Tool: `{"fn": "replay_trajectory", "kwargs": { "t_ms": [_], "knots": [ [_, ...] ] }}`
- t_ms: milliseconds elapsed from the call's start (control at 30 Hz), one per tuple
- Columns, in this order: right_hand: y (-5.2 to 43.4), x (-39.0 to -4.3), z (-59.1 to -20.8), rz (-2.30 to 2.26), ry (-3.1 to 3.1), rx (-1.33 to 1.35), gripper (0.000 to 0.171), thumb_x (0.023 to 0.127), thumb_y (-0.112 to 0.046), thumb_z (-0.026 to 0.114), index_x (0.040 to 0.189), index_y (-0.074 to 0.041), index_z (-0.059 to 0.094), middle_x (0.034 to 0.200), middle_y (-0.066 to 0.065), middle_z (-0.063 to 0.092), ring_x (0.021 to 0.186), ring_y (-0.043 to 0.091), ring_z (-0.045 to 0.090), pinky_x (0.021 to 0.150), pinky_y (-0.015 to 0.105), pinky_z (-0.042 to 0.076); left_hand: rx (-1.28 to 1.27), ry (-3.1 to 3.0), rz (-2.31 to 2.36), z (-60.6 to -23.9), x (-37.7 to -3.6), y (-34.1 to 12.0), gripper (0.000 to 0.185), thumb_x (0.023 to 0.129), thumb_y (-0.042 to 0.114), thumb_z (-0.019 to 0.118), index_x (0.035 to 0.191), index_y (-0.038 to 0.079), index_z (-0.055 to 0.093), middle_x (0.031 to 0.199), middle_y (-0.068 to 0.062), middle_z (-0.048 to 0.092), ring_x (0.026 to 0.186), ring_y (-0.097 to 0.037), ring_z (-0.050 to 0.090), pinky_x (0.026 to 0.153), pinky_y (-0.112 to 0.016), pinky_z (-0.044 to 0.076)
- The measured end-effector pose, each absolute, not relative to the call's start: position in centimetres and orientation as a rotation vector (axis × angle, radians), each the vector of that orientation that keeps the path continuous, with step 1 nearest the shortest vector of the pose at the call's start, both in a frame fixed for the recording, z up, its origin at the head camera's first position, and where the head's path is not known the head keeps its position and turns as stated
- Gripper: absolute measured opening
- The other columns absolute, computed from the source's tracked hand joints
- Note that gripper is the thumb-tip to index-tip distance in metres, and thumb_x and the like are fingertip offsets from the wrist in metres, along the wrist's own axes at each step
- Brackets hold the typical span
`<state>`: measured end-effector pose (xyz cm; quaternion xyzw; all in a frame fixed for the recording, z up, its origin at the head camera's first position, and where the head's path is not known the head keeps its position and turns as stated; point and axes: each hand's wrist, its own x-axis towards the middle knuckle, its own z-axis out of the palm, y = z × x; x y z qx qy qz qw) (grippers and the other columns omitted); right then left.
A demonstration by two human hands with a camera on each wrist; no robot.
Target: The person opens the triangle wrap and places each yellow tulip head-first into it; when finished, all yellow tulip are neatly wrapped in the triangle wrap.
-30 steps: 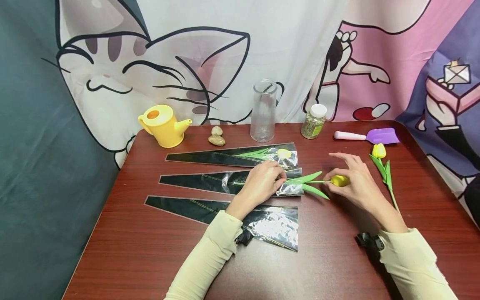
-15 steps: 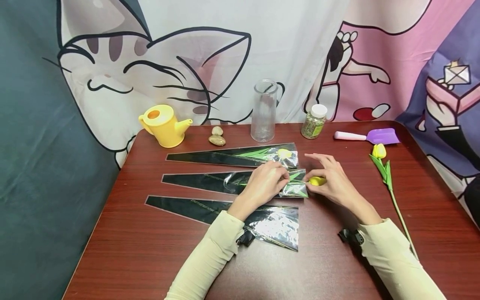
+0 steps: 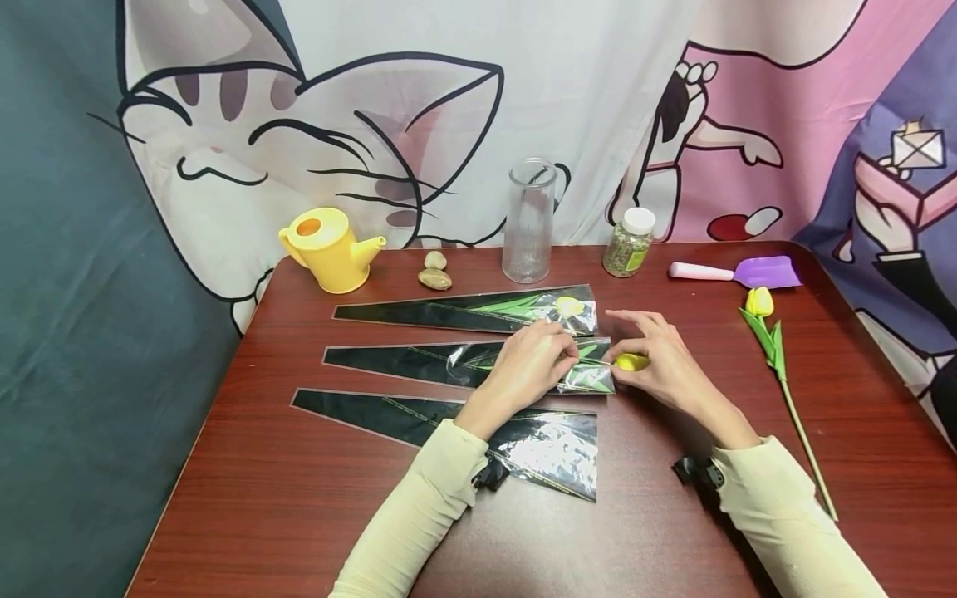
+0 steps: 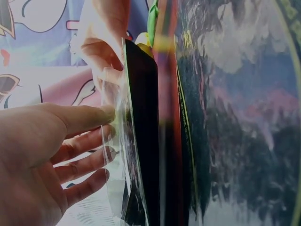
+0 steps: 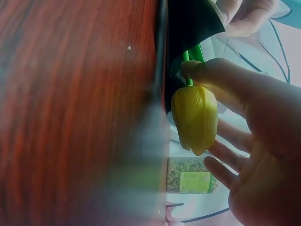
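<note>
Left hand (image 4: 42, 160) pinches the clear sleeve (image 4: 141, 141) edge (fingers spread) — another hand (image 4: 103, 42) beyond.

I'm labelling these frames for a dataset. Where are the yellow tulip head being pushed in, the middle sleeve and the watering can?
yellow tulip head (image 5: 194, 117): right wrist view, middle of the bloom.
middle sleeve (image 3: 396, 360): head view, dark narrow part.
watering can (image 3: 326, 253): head view, yellow body.
</note>
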<state>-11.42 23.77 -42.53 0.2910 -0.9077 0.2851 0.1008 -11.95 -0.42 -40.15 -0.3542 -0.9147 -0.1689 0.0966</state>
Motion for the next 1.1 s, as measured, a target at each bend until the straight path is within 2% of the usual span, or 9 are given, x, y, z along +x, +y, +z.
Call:
{"fn": "replay_trajectory", "kwargs": {
  "t_ms": [233, 467, 567, 700, 767, 867, 1100],
  "knots": [
    [24.3, -11.3, -41.8, 0.870, -2.674, 0.851, 0.023, 0.073, -0.010, 0.085, 0.091, -0.020, 0.076, 0.136, 0.013, 0.053, 0.118, 0.036, 0.045, 0.094, 0.053, 0.030, -1.051, -2.712, -0.493, -40.2, -12.0, -0.4, 0.006, 0.092, 0.028, 0.070, 0.090, 0.024, 0.073, 0.088, 0.012, 0.059, 0.082, -0.007, 0.051, 0.071, -0.023, 0.044],
    [25.5, -10.9, -40.8, 0.863, -2.674, 0.801, 0.024, 0.075, -0.009, 0.083, 0.097, -0.016, 0.075, 0.133, 0.009, 0.056, 0.116, 0.032, 0.048, 0.092, 0.047, 0.033, -1.047, -2.725, -0.487, -40.2, -12.0, -0.4, 0.006, 0.093, 0.028, 0.069, 0.091, 0.024, 0.073, 0.090, 0.012, 0.061, 0.084, -0.008, 0.053, 0.072, -0.024, 0.045],
    [26.3, -10.7, -40.4, 0.858, -2.712, 0.746, 0.031, 0.077, -0.014, 0.083, 0.107, -0.014, 0.073, 0.131, 0.009, 0.058, 0.116, 0.029, 0.049, 0.092, 0.048, 0.035, -1.047, -2.732, -0.485, -40.2, -12.0, -0.4, 0.007, 0.093, 0.028, 0.068, 0.091, 0.024, 0.073, 0.091, 0.011, 0.062, 0.085, -0.009, 0.054, 0.072, -0.024, 0.045],
    [27.3, -10.4, -40.3, 0.886, -2.807, 0.688, 0.049, 0.079, -0.021, 0.083, 0.123, -0.011, 0.064, 0.125, 0.007, 0.060, 0.114, 0.027, 0.053, 0.092, 0.049, 0.040, -1.052, -2.730, -0.481, -40.2, -12.0, -0.4, 0.007, 0.092, 0.029, 0.069, 0.091, 0.024, 0.073, 0.092, 0.011, 0.062, 0.086, -0.009, 0.054, 0.074, -0.024, 0.045],
    [27.8, -10.3, -40.4, 0.909, -2.863, 0.697, 0.054, 0.079, -0.021, 0.083, 0.127, -0.010, 0.060, 0.121, 0.006, 0.063, 0.111, 0.027, 0.057, 0.090, 0.049, 0.043, -1.054, -2.732, -0.479, -40.2, -12.0, -0.4, 0.007, 0.092, 0.029, 0.069, 0.091, 0.024, 0.073, 0.092, 0.011, 0.062, 0.086, -0.009, 0.054, 0.074, -0.024, 0.045],
    [28.3, -10.2, -40.7, 0.903, -2.933, 0.748, 0.051, 0.079, -0.022, 0.083, 0.124, -0.011, 0.061, 0.115, 0.003, 0.066, 0.107, 0.024, 0.061, 0.087, 0.049, 0.046, -1.051, -2.737, -0.479, -40.2, -12.0, -0.4, 0.007, 0.092, 0.029, 0.069, 0.091, 0.024, 0.073, 0.092, 0.011, 0.062, 0.087, -0.009, 0.054, 0.074, -0.024, 0.045],
    [28.4, -10.3, -41.5, 0.840, -2.959, 0.781, 0.028, 0.078, -0.012, 0.083, 0.103, -0.015, 0.070, 0.096, -0.007, 0.069, 0.090, 0.015, 0.065, 0.078, 0.044, 0.050, -1.047, -2.737, -0.490, -40.3, -12.0, -0.4, 0.007, 0.092, 0.029, 0.069, 0.091, 0.024, 0.073, 0.093, 0.011, 0.062, 0.086, -0.009, 0.054, 0.073, -0.024, 0.045]
  ]
}}
